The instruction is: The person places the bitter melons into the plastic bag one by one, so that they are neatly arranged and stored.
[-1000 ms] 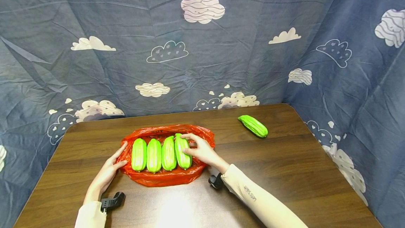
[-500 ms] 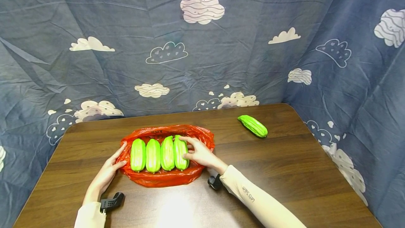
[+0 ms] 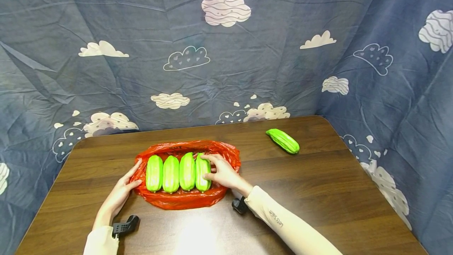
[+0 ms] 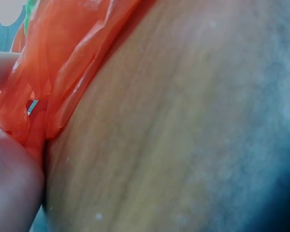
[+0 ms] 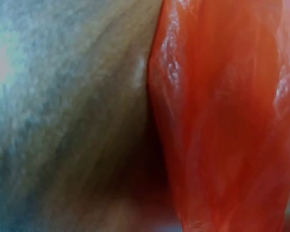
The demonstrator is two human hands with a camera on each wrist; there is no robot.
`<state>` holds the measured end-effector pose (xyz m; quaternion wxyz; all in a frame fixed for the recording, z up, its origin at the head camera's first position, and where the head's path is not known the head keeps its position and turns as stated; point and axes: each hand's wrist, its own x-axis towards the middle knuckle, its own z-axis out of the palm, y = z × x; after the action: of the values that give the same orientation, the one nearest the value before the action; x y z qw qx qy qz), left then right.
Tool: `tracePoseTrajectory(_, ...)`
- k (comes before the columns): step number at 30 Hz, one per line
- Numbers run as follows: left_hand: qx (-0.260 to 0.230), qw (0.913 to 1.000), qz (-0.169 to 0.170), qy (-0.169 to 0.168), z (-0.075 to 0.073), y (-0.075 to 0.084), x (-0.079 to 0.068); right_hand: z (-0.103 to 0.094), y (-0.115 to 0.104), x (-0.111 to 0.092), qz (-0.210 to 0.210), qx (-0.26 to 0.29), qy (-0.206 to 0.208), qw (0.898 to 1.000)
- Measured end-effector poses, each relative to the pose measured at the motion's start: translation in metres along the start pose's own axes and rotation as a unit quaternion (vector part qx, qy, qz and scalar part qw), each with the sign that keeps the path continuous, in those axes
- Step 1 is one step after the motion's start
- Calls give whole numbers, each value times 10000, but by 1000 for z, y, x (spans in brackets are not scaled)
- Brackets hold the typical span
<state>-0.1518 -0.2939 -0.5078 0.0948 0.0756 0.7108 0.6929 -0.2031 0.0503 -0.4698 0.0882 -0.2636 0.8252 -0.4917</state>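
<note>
In the head view a red plastic bag [image 3: 181, 202] lies with its mouth wide, and several bright green ridged gourds [image 3: 171, 174] stand side by side in it. My right hand [image 3: 226, 173] reaches over the bag's right side, thumb and fingers gripping the rightmost gourd [image 3: 201, 168]. On the opposite side my left hand [image 3: 120, 192] holds the bag's left edge. Close up, the left wrist view has the red plastic [image 4: 72, 58] draped between thumb and fingers. The right wrist view shows mainly the bag's side [image 5: 227, 111]; the right fingers are hidden there.
Another green gourd [image 3: 283, 141] lies by itself at the back right of the brown wooden table [image 3: 318, 192]. Behind the table hangs a blue-grey curtain [image 3: 141, 23] with white clouds. Black wrist cameras [image 3: 126, 225] sit under both wrists.
The rightmost gourd has moved slightly left and lower in the bag, against its neighbour, with my right hand on it. My left hand has stayed in place.
</note>
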Motion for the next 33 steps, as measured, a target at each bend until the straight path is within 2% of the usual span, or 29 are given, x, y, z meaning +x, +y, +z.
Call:
tracePoseTrajectory(5, -18, 10000, 4, 7, 0, 0, 0, -4, -2, -1, -119, 212, 85, 9997)
tracePoseTrajectory(15, -68, 10000, 5, 0, 1, 1, 0, -24, -4, -1, -567, 1193, 178, 9911)
tracePoseTrajectory(19, -62, 10000, 45, -5, 2, 0, -1, -34, -6, -4, -639, 1177, 394, 9902)
tracePoseTrajectory(22, -67, 10000, 51, 3, 2, 1, -1, -41, -5, -4, -505, 1114, 546, 9910)
tracePoseTrajectory(33, -50, 9999, 82, -34, 1, 0, 0, -69, 10, -7, -449, 986, 1037, 9887)
